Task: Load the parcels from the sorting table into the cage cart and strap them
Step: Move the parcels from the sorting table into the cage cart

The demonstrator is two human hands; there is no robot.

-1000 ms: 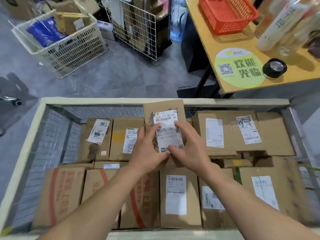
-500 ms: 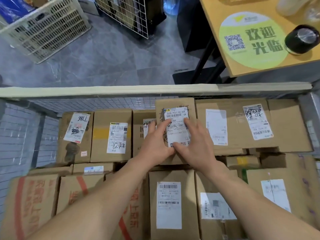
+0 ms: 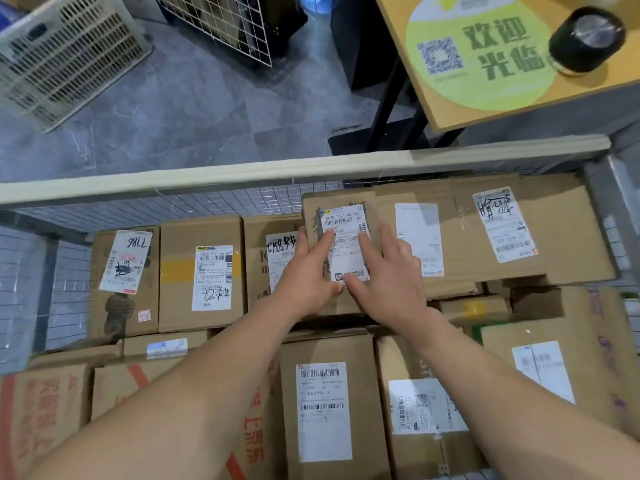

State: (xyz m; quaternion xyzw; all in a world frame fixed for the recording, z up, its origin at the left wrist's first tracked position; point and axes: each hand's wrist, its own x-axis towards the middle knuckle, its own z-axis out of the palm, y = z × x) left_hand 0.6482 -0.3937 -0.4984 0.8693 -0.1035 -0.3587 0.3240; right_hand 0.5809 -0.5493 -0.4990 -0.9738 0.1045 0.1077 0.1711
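Note:
A small cardboard parcel with a white label lies flat in the back row of the cage cart, between a scribbled box and a wide flat box. My left hand presses on its left side with straight fingers. My right hand lies on its right side with fingers spread. Both thumbs meet at the label's near end. Labelled cardboard boxes pack the cart, several in a near row under my forearms.
Beyond the cart's cream rim is grey floor. A wooden table with a green round sticker and a black round object stands at the back right. A plastic crate and a wire rack stand at the back left.
The small parcel has gone from held upright above the boxes to lying flat in the back row. My fingers have flattened on top of it. The view has closed in on the cart.

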